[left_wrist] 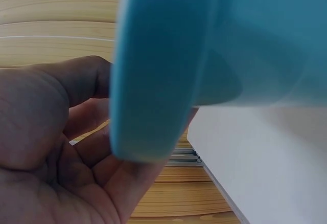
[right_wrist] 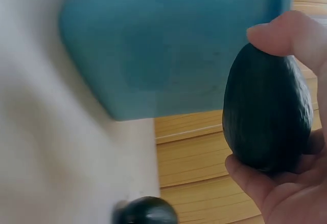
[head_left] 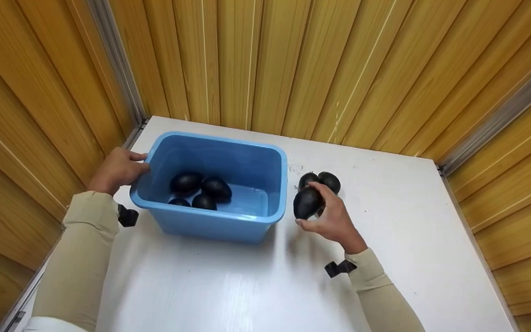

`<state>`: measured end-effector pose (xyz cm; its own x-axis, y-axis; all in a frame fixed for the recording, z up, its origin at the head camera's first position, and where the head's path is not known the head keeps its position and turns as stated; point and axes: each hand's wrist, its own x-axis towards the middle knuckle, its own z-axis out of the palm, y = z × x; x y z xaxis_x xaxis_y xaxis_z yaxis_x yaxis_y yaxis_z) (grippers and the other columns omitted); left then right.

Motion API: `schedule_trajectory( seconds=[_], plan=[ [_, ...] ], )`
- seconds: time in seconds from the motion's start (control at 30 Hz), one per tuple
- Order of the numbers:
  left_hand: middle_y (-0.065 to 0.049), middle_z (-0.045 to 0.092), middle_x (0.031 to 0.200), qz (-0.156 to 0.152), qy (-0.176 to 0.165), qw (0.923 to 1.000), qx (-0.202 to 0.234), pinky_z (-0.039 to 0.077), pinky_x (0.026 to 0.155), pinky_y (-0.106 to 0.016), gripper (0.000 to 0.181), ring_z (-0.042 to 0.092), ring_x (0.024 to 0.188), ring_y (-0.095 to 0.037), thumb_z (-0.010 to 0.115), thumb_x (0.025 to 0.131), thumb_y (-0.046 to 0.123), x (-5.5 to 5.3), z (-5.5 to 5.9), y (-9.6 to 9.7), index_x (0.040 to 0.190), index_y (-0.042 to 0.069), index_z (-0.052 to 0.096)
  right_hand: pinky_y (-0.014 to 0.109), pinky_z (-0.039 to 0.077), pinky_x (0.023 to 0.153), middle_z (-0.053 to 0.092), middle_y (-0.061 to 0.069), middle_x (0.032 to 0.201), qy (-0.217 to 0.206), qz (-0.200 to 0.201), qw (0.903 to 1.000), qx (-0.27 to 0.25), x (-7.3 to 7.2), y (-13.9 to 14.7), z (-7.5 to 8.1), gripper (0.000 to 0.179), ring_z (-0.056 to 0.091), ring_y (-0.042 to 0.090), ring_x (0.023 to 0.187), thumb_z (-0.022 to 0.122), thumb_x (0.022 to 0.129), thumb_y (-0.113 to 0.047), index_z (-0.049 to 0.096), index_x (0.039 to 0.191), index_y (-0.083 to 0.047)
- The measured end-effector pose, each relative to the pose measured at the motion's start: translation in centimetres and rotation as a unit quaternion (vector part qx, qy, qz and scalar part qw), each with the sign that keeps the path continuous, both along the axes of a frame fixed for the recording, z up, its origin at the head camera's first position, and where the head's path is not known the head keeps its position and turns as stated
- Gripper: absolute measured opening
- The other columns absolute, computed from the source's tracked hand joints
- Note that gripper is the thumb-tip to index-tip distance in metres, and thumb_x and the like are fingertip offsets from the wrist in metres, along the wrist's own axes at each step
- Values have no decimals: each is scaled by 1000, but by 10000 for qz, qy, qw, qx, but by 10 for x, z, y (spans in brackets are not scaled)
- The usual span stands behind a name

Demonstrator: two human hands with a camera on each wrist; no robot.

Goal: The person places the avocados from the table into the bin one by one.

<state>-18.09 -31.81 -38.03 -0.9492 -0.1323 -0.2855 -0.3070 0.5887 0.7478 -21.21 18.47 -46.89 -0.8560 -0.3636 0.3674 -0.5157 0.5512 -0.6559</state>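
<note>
My right hand (head_left: 336, 220) holds a dark avocado (head_left: 307, 203) between thumb and fingertips, just right of the blue plastic bin (head_left: 210, 226). The right wrist view shows this avocado (right_wrist: 268, 109) close up, beside the bin's outer wall. On the other side, my left hand (head_left: 120, 169) grips the bin's left rim, with the thumb on one side and the fingers on the other. Inside the bin lie several dark avocados (head_left: 216, 188), grouped toward the left. Just beyond the right hand, more avocados (head_left: 329, 182) sit on the white table, partly hidden by it.
The bin stands on the left part of the white table (head_left: 399, 221). Wood-look panels (head_left: 274, 64) rise along the back and both sides, with grey metal strips (head_left: 118, 60) in the corners. Small dark crumbs lie near the loose avocados.
</note>
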Motion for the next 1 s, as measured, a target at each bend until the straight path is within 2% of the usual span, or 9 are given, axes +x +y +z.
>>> schedule_trajectory(
  seconds=[0.27,0.4,0.53,0.77,1.0],
  plan=[
    [-37,48,153,22,-34,9999,99,51,106,-63,57,59,130,-56,56,104,20,0,1,1,154,-5,42,46,56,96,65,11,140,14,267,9991,-327,2,0,41,92,62,25,119,96,65,-15,54,146,-5],
    [-37,48,153,0,-108,9999,92,51,105,-63,58,60,129,-55,55,105,21,1,0,-2,154,-6,41,37,56,95,66,10,138,31,420,9984,-365,0,-7,55,93,63,21,115,96,64,-14,54,146,-6],
    [-37,47,153,39,-143,9999,77,51,104,-64,58,60,129,-56,55,105,22,1,0,-4,154,-5,40,33,56,95,64,10,139,67,763,9966,-295,-6,-19,66,94,63,21,115,96,66,-16,52,148,-5],
    [-37,48,153,5,-93,9999,113,51,105,-63,58,60,129,-56,56,104,21,1,-2,-2,153,-6,42,46,56,103,62,8,141,88,1117,9937,95,-14,-40,79,95,61,24,123,96,69,-26,50,150,-8],
    [-37,48,152,-39,-66,9999,85,52,102,-62,58,61,129,-55,57,103,20,-1,-3,-1,153,-6,42,47,54,109,58,7,145,-10,1500,9871,553,-25,-61,85,94,59,24,127,93,73,-29,47,152,-8]
  ],
)
